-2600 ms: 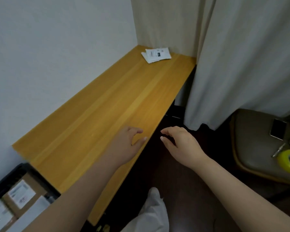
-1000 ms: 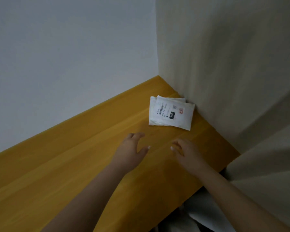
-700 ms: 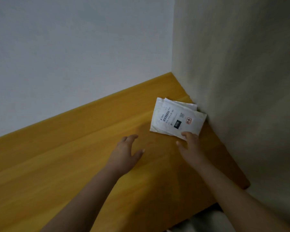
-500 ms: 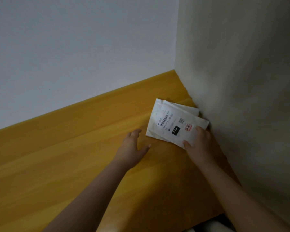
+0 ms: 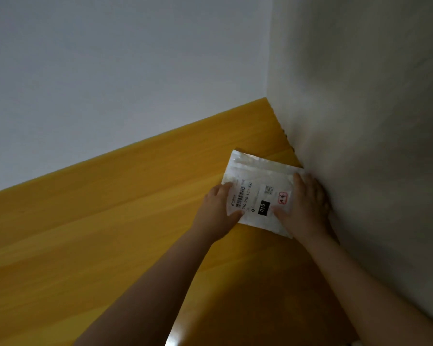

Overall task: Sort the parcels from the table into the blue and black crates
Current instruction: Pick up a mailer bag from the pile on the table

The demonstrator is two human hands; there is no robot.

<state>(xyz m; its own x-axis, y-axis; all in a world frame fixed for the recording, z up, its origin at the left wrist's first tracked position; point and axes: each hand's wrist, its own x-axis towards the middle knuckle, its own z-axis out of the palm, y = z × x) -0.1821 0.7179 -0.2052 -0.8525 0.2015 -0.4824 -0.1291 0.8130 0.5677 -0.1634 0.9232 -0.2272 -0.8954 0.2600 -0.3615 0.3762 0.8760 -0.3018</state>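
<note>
A flat white parcel with a barcode label, a black "010" tag and a red stamp lies on the yellow wooden table, in the far corner against the curtain. A second white parcel's edge shows under it at the top. My left hand grips the parcel's left edge, thumb on top. My right hand holds its right edge, thumb on the label side. The crates are out of view.
A white wall runs along the table's far side. A pale curtain hangs along the table's right end, touching the parcels. The table's near edge shows at the bottom.
Both hands have reached forward to the parcel. The right hand slid up along its right edge and the left hand closed on its left edge. The camera has moved closer.
</note>
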